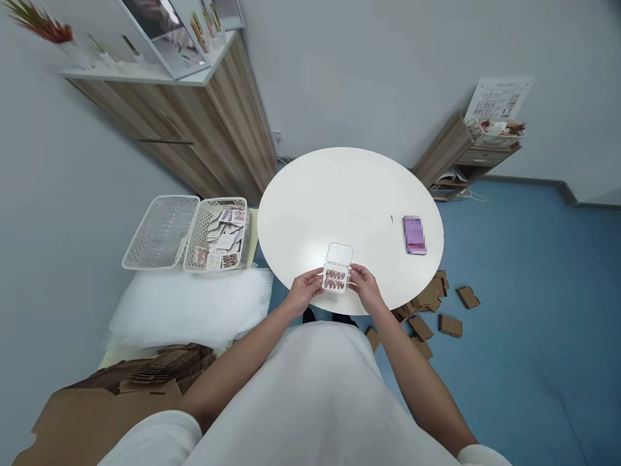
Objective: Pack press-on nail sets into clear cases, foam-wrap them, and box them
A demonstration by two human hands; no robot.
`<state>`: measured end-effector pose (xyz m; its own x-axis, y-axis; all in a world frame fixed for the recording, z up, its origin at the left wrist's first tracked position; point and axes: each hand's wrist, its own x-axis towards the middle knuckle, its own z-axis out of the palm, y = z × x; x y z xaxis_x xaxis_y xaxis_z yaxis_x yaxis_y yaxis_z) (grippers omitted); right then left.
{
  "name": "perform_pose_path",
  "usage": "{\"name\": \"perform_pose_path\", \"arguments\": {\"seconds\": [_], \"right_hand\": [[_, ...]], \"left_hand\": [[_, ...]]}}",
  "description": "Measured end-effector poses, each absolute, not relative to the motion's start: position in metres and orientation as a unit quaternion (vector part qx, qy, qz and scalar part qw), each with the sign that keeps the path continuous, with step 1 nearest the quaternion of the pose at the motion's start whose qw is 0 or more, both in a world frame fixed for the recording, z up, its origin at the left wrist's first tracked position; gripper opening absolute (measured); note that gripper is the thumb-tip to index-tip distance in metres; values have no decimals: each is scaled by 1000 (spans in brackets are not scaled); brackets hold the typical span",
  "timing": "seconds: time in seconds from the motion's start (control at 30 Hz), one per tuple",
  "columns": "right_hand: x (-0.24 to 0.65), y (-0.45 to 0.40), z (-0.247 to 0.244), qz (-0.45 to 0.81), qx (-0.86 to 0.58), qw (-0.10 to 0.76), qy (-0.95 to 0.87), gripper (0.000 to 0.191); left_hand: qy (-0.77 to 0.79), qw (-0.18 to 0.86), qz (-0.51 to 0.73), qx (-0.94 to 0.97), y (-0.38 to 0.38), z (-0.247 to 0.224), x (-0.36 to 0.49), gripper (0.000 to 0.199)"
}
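Note:
Between my hands, at the near edge of the round white table (347,194), is a small clear plastic case (339,253) with its lid raised. Two rows of brownish, glossy press-on nails (334,279) lie inside it. My left hand (306,287) grips the case's left side, fingers closed on it. On the opposite side, my right hand (365,285) pinches the right edge near the lid hinge. Whether the case rests on the tabletop or is held just above it, I cannot tell.
A phone with a purple screen (414,235) lies on the table's right. Left stand a white basket of packets (191,249) and another basket (130,259), with white foam sheets (194,304) and folded cardboard (97,414) nearer. Small brown boxes (450,325) litter the floor at right.

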<state>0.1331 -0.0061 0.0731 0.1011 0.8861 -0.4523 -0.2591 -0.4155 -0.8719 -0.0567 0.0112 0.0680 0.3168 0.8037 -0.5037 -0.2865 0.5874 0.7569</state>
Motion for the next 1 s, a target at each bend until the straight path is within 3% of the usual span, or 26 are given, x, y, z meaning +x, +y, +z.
{"name": "perform_pose_path", "arguments": {"seconds": [0.13,0.6,1.0], "right_hand": [[120,-3,84,677,-520,459,-246,42],[96,-6,122,625,-503,480,-356,30],[84,-26,116,623,-509,528,-272,43]], "left_hand": [[444,771,353,289,4,79,-75,46],[392,808,355,260,-1,89,-90,41],[396,787,401,250,4,89,-88,39]]}}
